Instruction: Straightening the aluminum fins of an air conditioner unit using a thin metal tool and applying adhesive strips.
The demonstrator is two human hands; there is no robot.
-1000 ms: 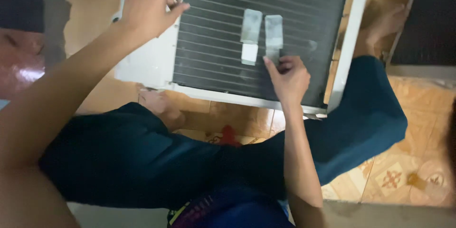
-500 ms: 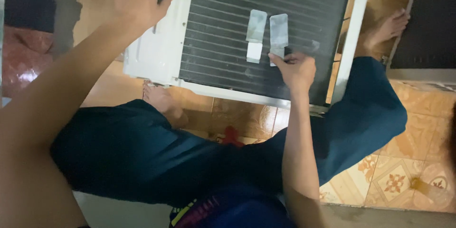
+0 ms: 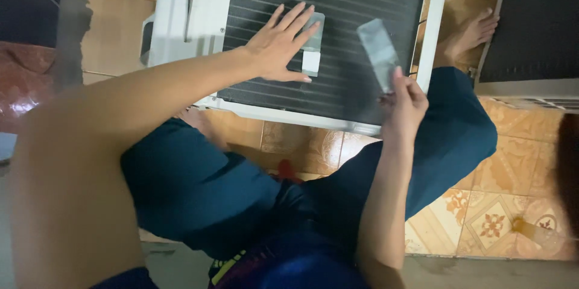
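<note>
**One strip off the coil, one left on it**

Right hand (image 3: 403,105) pinches a peeled grey strip (image 3: 377,54), lifted just off the finned coil panel (image 3: 338,30) at its right edge. Left hand (image 3: 278,45) lies flat, fingers spread, gripping nothing, touching the second strip (image 3: 312,45) at panel centre, not yet removed
</note>
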